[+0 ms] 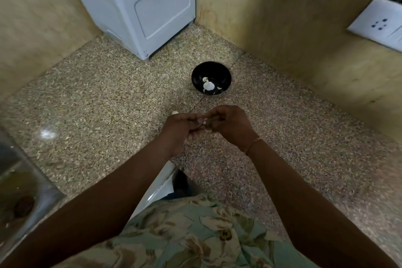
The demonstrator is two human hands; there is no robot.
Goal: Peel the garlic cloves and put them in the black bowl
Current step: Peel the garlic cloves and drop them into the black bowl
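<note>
Your left hand [180,129] and right hand [228,126] pinch one garlic clove [204,122] for peeling, black bowl [225,73] at twelve o'clock.

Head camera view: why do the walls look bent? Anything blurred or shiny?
Head view: the wide lens bows the walls and counter edges; a white glare spot shines on the counter's left; the left hand and right hand, pinching a garlic clove, look blurred; the black bowl is sharper.
</note>
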